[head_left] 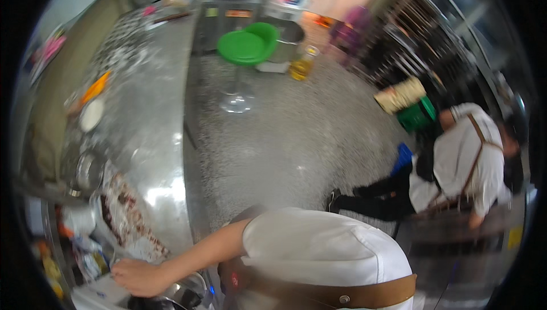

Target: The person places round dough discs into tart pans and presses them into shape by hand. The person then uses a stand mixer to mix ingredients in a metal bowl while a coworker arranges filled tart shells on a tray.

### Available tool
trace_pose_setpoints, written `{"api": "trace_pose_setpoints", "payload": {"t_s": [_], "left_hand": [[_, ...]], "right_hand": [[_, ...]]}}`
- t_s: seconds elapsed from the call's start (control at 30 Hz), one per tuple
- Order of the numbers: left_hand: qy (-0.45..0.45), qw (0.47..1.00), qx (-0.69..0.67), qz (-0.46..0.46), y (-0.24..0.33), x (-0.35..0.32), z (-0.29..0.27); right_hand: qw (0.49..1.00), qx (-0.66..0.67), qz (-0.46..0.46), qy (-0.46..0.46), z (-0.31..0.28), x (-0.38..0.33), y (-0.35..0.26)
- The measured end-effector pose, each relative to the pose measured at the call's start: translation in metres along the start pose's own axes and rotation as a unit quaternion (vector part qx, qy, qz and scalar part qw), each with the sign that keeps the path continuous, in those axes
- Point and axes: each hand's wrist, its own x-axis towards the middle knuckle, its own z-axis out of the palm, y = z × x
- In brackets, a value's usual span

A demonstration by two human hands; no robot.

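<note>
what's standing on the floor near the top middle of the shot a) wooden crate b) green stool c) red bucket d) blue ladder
b: a green stool with a round seat on a chrome base stands on the speckled floor, beside the steel counter.

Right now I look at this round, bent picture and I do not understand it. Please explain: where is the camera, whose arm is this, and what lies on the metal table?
The camera sits on a person's head and looks down through a very wide lens, so straight edges bend. The bare arm from the white sleeve is that person's own. The left hand reaches down-left and rests on blurred dark things near the steel table; whether it grips anything is unclear. The right hand is not visible. On the table lie a tray of brownish food, a white round dish and an orange thing. On the floor stand a green stool and a bottle of yellow liquid. Another person works on the right.
</note>
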Motion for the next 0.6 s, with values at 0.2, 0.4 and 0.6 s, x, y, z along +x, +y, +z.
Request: {"api": "trace_pose_setpoints", "payload": {"t_s": [0.2,0.4,0.6], "left_hand": [[0.011,0.999,0.012,0.034,0.015,-0.005,-0.023],[0.011,0.999,-0.040,-0.015,0.050,-0.006,-0.032],[0.018,1.000,-0.021,0.013,0.036,-0.007,-0.029]], "right_hand": [[0.900,-0.226,0.350,-0.128,-0.129,-0.176,0.075],[0.646,-0.294,0.678,-0.193,-0.233,-0.437,0.124],[0.588,-0.351,0.728,-0.039,-0.287,-0.592,0.052]]}}
